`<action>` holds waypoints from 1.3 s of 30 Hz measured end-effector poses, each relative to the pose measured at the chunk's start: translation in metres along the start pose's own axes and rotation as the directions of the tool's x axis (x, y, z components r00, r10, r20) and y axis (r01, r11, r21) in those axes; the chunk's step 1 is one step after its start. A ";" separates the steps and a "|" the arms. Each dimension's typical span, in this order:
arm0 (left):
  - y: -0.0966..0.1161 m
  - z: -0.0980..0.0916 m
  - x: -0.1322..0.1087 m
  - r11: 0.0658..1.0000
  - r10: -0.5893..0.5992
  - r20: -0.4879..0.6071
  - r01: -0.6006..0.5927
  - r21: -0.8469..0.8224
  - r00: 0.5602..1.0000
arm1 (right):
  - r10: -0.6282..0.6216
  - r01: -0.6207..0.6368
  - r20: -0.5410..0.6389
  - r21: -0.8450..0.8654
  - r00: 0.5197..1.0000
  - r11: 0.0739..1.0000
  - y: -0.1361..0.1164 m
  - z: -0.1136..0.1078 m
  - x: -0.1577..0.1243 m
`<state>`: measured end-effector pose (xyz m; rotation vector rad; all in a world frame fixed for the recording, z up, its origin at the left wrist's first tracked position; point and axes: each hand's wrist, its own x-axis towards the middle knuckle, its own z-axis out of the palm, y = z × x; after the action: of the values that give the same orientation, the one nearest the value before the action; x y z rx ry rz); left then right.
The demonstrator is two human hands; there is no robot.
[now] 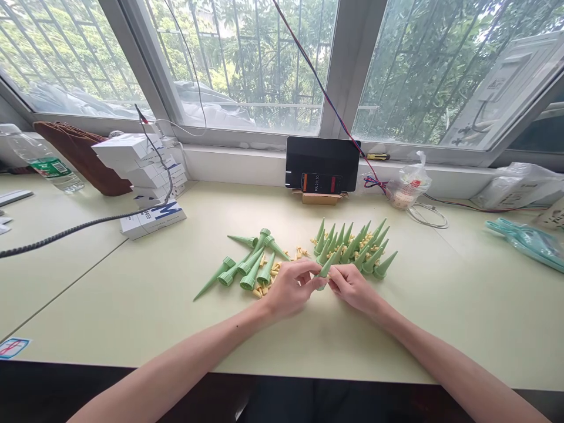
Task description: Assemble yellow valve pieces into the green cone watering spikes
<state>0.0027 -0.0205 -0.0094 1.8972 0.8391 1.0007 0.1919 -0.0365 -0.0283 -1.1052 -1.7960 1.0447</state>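
My left hand is closed around a green plastic spike, which tilts with its tip up and to the right. Fingers of my right hand are pinched together against the spike's side; what they grip there is hidden. Left of my hands lies a loose heap of green spikes with ribbed caps, some pointing outward. Small yellow plastic pieces are scattered among and beside them. Behind my right hand, several green spikes stand upright in rows, tips up, with yellow pieces at their sides.
At the back, a phone showing a timer leans on a black tablet above a small cardboard box. White boxes are stacked left, near a water bottle. A plastic-wrapped cup and teal item are right.
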 end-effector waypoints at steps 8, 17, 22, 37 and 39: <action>0.003 -0.007 0.004 0.913 -0.208 0.211 0.267 -0.309 0.955 | -0.082 0.076 -0.047 -0.127 0.996 0.989 -0.007 0.001 0.000; -0.005 -0.008 0.005 0.729 -0.358 0.340 0.488 -0.480 0.869 | -0.243 0.219 -0.048 -0.287 0.969 0.933 -0.001 0.001 -0.003; -0.006 -0.009 0.007 0.600 -0.408 0.413 0.580 -0.551 0.814 | -0.330 0.287 -0.049 -0.384 0.943 0.878 0.003 0.002 -0.003; 0.000 -0.009 0.005 0.846 -0.226 0.285 0.333 -0.416 0.931 | -0.305 0.275 -0.045 -0.320 0.951 0.907 0.005 0.002 -0.003; -0.001 -0.009 0.005 0.875 -0.207 0.269 0.301 -0.378 0.941 | -0.287 0.262 -0.046 -0.288 0.957 0.921 0.003 0.003 -0.003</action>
<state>-0.0029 -0.0134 -0.0054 1.4539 0.6621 0.7189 0.1914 -0.0392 -0.0324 -1.0042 -1.9994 0.5795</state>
